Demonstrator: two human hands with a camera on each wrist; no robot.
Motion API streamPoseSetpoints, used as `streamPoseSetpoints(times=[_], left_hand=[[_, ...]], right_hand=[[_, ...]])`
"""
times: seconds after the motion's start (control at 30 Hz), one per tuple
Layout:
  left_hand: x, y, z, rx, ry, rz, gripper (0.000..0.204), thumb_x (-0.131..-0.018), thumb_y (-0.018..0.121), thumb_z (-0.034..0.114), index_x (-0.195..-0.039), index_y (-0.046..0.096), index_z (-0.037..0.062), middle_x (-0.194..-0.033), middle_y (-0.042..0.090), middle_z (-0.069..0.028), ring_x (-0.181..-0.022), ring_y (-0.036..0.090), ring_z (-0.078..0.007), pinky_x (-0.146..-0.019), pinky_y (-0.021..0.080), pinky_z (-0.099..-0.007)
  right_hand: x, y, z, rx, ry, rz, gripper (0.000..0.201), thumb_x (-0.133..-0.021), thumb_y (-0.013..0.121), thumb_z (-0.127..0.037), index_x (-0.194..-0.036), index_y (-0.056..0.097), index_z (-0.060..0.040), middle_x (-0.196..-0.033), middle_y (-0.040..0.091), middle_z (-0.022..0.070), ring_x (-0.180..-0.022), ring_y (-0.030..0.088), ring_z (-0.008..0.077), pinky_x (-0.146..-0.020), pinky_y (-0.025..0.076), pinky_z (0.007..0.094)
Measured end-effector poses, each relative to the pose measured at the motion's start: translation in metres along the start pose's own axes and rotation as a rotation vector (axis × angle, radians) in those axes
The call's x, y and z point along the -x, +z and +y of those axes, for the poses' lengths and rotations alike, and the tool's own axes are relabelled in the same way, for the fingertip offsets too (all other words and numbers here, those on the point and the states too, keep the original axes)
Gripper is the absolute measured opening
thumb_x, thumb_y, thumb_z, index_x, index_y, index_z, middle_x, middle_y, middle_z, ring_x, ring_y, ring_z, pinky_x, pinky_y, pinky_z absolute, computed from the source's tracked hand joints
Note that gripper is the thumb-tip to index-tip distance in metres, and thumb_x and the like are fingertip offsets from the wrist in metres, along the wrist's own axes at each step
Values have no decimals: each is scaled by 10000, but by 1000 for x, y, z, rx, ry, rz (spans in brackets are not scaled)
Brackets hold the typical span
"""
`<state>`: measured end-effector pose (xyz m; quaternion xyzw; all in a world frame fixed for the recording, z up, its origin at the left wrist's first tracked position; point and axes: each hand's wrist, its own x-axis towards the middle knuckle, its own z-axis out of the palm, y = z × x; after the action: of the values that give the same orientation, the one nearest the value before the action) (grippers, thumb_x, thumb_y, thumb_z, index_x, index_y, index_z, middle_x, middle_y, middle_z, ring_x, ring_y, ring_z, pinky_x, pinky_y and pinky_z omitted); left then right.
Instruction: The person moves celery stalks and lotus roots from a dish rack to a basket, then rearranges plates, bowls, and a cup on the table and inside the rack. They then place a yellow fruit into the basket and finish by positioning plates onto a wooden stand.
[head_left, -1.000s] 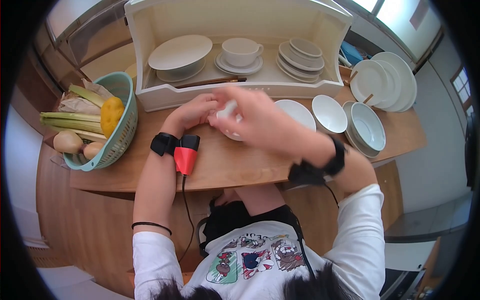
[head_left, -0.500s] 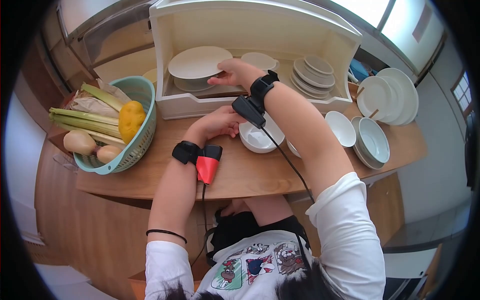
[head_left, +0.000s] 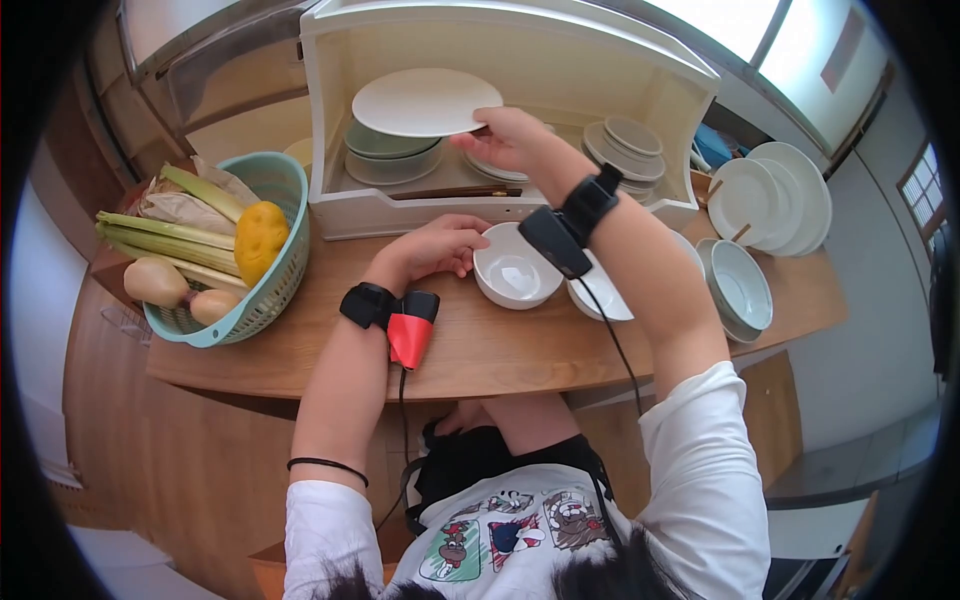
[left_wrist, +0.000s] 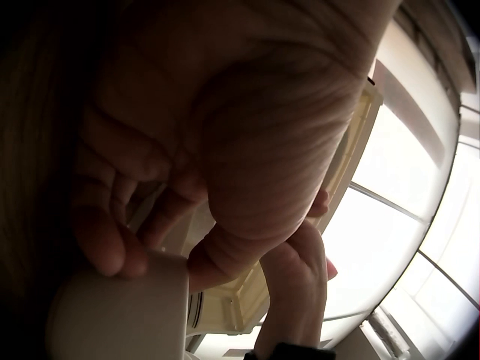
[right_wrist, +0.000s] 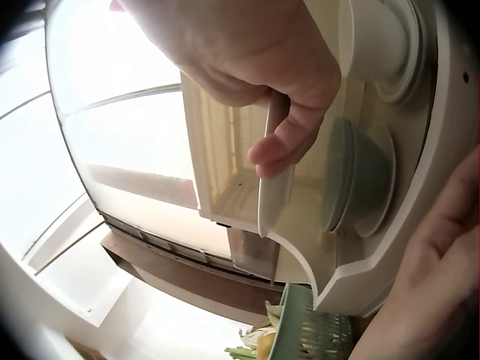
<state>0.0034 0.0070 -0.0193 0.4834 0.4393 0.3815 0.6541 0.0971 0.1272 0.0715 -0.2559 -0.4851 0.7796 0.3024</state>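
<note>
My right hand (head_left: 512,138) pinches the right edge of a large white plate (head_left: 425,100), thumb and fingers on either side of its rim. The plate is raised, tilted, above greenish bowls (head_left: 392,150) stacked in the white rack (head_left: 640,60); from the right wrist view the plate (right_wrist: 276,199) shows nearly edge-on, apart from the bowls (right_wrist: 349,176). My left hand (head_left: 432,247) holds the left rim of a deep white bowl (head_left: 517,270) on the table, its thumb and fingers at the rim in the left wrist view, where the bowl's wall (left_wrist: 124,311) shows below them.
A green basket (head_left: 300,200) with celery, onions and a yellow vegetable stands left. Chopsticks (head_left: 455,192) lie along the rack's front, with stacked small plates (head_left: 635,150) behind at right. More bowls (head_left: 740,285) sit on the table's right side, near upright plates (head_left: 790,195).
My right hand swept from near the left hand up into the rack, took hold of the large plate's edge and raised it, uncovering the greenish bowls. The left hand stays at the white bowl.
</note>
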Motion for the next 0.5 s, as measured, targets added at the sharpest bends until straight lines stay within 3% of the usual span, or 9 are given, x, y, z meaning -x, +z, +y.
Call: streamPoseSetpoints(times=[0.17,0.33,0.47,0.5], left_hand=[[-1,-1,-1,-26,13,-20,344,-787,567,192,-1069,497,8,-774,528,-5,-624,499,-65,-552,427,-187],[2,3,2,-27,12,29,341,-794,552,176,-1080,502,-2,-780,535,-7,-622,498,-63,-548,425,-185],[3,5,3,-33,4,13,344,-801,541,165,-1094,496,-10,-793,542,-8,-622,501,-57,-545,428,-183],[3,6,4,-39,7,21,341,-805,537,162,-1094,495,-13,-799,545,-8,-621,503,-55,-542,432,-180]], right_hand=[[58,-31,-27,73,-33,48,230,-881,409,-86,-1012,408,104,-905,529,179,-751,595,230,-604,549,243],[126,-72,-36,132,24,151,225,-898,426,-138,-972,447,74,-786,564,114,-589,580,130,-521,518,175],[181,-99,-32,78,-1,222,219,-898,426,-138,-978,456,63,-755,573,88,-549,564,107,-459,484,153],[191,-114,-31,61,5,182,248,-896,421,-139,-1004,436,84,-793,571,110,-572,575,132,-483,501,183]])
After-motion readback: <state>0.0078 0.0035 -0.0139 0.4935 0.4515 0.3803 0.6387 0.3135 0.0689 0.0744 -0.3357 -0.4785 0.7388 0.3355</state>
